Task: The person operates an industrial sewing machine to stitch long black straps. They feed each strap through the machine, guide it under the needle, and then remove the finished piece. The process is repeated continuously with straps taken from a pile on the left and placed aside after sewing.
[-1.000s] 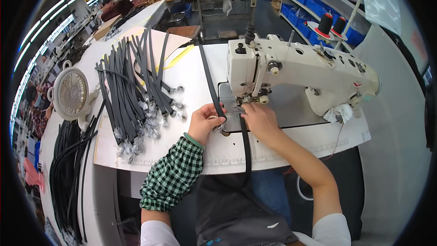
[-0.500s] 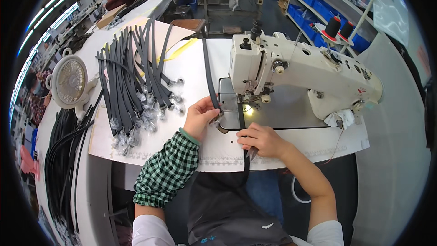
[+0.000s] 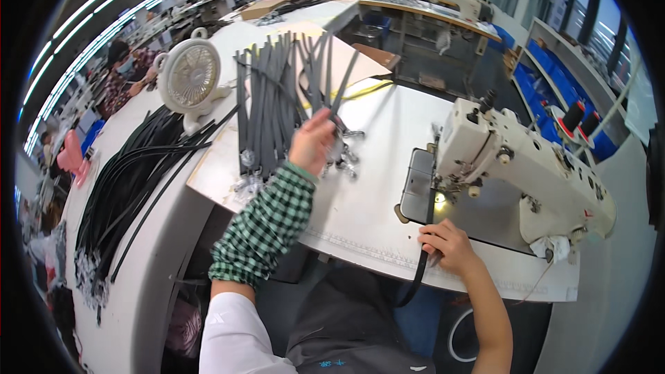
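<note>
My left hand (image 3: 312, 142), its sleeve cover green-and-black checked, is over the right part of a pile of dark grey straps (image 3: 267, 107). Its fingers look stretched out but are slightly smeared, and no strap plainly sits in them. Clasp ends in clear plastic (image 3: 346, 159) lie beside it. At the table's front edge, my right hand (image 3: 449, 246) is closed on a black strap (image 3: 421, 271), which runs up to the needle area of the white sewing machine (image 3: 485, 145) and hangs down toward my lap. A small grey metal tool (image 3: 434, 258) shows under those fingers, mostly hidden.
A white fan (image 3: 192, 73) stands left of the pile. Long black straps (image 3: 131, 180) drape over the left table. Thread cones (image 3: 573, 116) stand behind the machine, and blue bins (image 3: 547, 69) fill the shelf at back right. A person (image 3: 125, 73) sits far left.
My left hand has moved left from beside the machine to the strap pile; the strap it held is no longer plainly in it. My right hand stays at the black strap. The view has swung left.
</note>
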`<state>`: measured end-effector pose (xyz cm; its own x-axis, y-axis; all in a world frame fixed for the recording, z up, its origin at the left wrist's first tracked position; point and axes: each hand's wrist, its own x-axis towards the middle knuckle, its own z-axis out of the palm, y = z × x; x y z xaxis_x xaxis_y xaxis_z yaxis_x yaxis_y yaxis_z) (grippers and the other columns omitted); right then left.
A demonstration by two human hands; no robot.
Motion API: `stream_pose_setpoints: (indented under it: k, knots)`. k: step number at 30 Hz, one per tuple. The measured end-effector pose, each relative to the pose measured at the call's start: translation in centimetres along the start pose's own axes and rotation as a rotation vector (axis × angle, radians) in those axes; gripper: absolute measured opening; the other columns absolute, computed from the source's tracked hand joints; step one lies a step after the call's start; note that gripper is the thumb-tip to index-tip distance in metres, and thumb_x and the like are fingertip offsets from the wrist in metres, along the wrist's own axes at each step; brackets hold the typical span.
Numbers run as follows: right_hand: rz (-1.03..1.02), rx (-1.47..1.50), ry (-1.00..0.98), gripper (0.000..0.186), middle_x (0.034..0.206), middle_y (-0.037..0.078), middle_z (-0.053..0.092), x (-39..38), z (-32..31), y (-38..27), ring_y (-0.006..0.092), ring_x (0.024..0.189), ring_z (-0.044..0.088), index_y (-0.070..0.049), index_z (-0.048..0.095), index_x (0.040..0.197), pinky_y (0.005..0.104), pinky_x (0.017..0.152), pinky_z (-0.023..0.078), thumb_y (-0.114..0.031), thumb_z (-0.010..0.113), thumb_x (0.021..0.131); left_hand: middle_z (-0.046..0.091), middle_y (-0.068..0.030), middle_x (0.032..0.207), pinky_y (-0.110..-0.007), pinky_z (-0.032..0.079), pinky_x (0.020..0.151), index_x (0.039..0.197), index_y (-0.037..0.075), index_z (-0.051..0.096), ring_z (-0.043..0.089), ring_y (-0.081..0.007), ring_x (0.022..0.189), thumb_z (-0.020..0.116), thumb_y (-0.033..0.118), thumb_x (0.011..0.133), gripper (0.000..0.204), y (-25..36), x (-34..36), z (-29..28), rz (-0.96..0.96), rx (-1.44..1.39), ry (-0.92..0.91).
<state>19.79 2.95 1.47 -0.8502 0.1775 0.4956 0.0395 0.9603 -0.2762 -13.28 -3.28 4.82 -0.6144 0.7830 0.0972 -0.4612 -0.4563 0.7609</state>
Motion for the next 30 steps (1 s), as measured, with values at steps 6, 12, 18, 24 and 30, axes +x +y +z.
stream_pose_setpoints:
  k: [6, 12, 18, 24, 30]
  knots:
    - [0.021, 0.017, -0.020, 0.016, 0.090, -0.001, 0.059, -0.1, -0.2, 0.0, 0.0187, 0.071, 0.052, -0.011, 0.061, 0.081, 0.0296, 0.058, 0.046, -0.009, 0.065, 0.065, 0.057, -0.0078, 0.100, -0.023, 0.044, 0.076, 0.108, 0.003, 0.049, 0.055, -0.0159, 0.088, 0.050, 0.010, 0.084, 0.025, 19.5, 1.7, -13.4, 0.430, 0.117, 0.143]
    - [-0.019, 0.036, 0.010, 0.019, 0.090, 0.001, 0.059, 0.2, -0.1, -0.4, 0.0190, 0.071, 0.052, -0.009, 0.060, 0.080, 0.0296, 0.058, 0.046, -0.008, 0.067, 0.063, 0.049, -0.0238, 0.115, -0.041, 0.039, 0.090, 0.123, -0.005, 0.030, 0.049, -0.0333, 0.106, 0.036, 0.042, 0.086, 0.060, 36.6, -13.0, -26.5, 1.226, 0.005, 0.610]
    - [-0.016, 0.016, 0.032, 0.019, 0.090, 0.001, 0.059, -0.2, -0.4, -0.4, 0.0196, 0.071, 0.052, -0.009, 0.060, 0.080, 0.0300, 0.057, 0.046, -0.009, 0.068, 0.063, 0.046, -0.0226, 0.117, -0.039, 0.047, 0.079, 0.124, -0.008, 0.026, 0.054, -0.0296, 0.099, 0.041, 0.036, 0.084, 0.062, 32.8, -20.2, -31.1, 1.103, -0.385, 1.356]
    - [-0.072, 0.054, 0.048, 0.014, 0.089, 0.000, 0.058, 0.0, 0.8, 0.5, 0.0186, 0.072, 0.052, -0.010, 0.059, 0.078, 0.0298, 0.057, 0.047, -0.008, 0.064, 0.066, 0.052, -0.0128, 0.114, -0.034, 0.046, 0.080, 0.119, -0.001, 0.042, 0.053, -0.0225, 0.099, 0.040, 0.024, 0.088, 0.040, 28.4, -11.0, -30.2, 0.664, 0.004, 0.711]
    - [-0.094, 0.071, 0.075, 0.013, 0.090, 0.000, 0.058, -1.4, 0.7, 1.6, 0.0179, 0.069, 0.052, -0.009, 0.060, 0.079, 0.0289, 0.055, 0.046, -0.012, 0.067, 0.068, 0.061, -0.0090, 0.096, -0.027, 0.043, 0.080, 0.099, -0.003, 0.059, 0.056, -0.0151, 0.088, 0.049, 0.014, 0.085, 0.024, 8.7, -6.8, -3.1, -0.043, 0.996, -0.404]
